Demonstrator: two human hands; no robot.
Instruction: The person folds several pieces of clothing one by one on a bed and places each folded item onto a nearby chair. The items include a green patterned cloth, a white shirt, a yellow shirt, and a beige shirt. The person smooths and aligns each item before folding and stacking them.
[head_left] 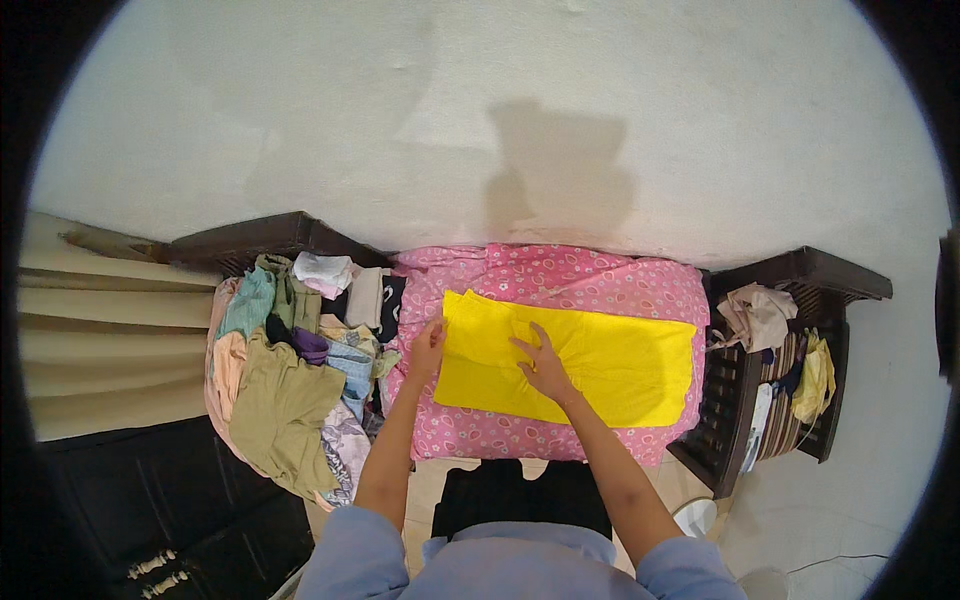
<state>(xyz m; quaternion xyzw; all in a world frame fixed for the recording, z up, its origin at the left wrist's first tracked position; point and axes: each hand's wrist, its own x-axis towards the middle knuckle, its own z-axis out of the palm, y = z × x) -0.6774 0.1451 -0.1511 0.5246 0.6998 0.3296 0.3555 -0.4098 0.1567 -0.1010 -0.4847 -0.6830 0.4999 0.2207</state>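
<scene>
A bright yellow cloth (630,365), folded into a long rectangle, lies across a pink patterned bedspread (590,265). Creases run out from its middle, and a small fold sticks up at its upper left corner. At the cloth's left edge is my left hand (428,350), its fingers closed on that edge near the top. My right hand (546,370) rests on the cloth left of its middle, fingers spread and holding nothing.
A heap of mixed clothes (285,385) lies to the left, against a dark wooden headboard (265,240). On the right stands a dark slatted wooden frame (725,410) with a beige garment (757,315) and a yellow garment (815,380) on it. Behind the bed rises a pale wall (400,130).
</scene>
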